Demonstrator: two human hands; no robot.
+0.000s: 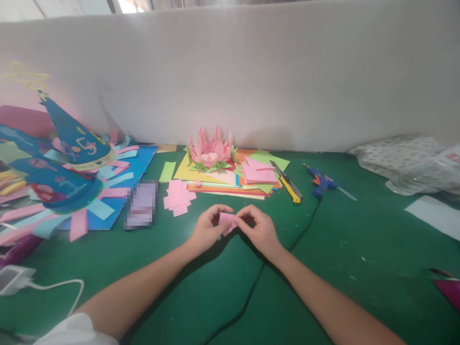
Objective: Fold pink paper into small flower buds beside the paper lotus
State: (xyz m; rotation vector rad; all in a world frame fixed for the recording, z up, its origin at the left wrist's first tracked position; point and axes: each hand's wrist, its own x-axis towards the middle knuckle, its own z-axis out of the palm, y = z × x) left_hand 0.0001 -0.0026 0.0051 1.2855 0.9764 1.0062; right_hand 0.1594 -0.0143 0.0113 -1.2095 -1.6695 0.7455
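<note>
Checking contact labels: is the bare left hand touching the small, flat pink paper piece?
Touching. The head view shows the left hand holding the small, flat pink paper piece, with its thumb lying across the paper's face.

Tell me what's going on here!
A person's left hand and right hand pinch a small pink paper over the green table. Beyond them, a pink paper flower with green leaves sits on coloured sheets. Loose pink slips lie to the left, and a yellow cutter and a blue glue gun rest to the right.
</note>
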